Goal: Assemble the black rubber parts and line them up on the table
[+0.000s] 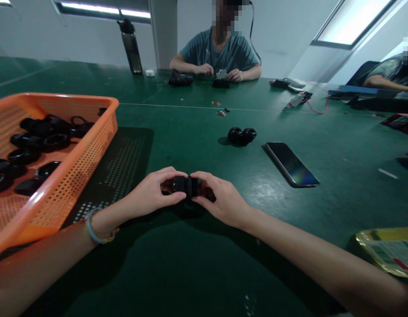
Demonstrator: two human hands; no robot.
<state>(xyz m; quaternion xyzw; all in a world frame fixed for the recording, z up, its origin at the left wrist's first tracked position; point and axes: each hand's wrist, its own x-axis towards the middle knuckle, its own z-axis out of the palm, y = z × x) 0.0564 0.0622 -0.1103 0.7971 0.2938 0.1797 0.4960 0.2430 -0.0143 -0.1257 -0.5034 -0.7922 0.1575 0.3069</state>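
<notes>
Both forearms enter from the lower corners of the frame and converge just below its centre. The left hand (151,191), its wrist ringed by a light band, is curled with thumb and fingertips pinched inward toward the right. The right hand (220,200) mirrors it, fingers bent, the two sets of fingertips nearly meeting.

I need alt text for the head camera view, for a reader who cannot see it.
Left hand and right hand hold a small black round plastic part together above a green table. An orange plastic basket of black rings stands left.
</notes>
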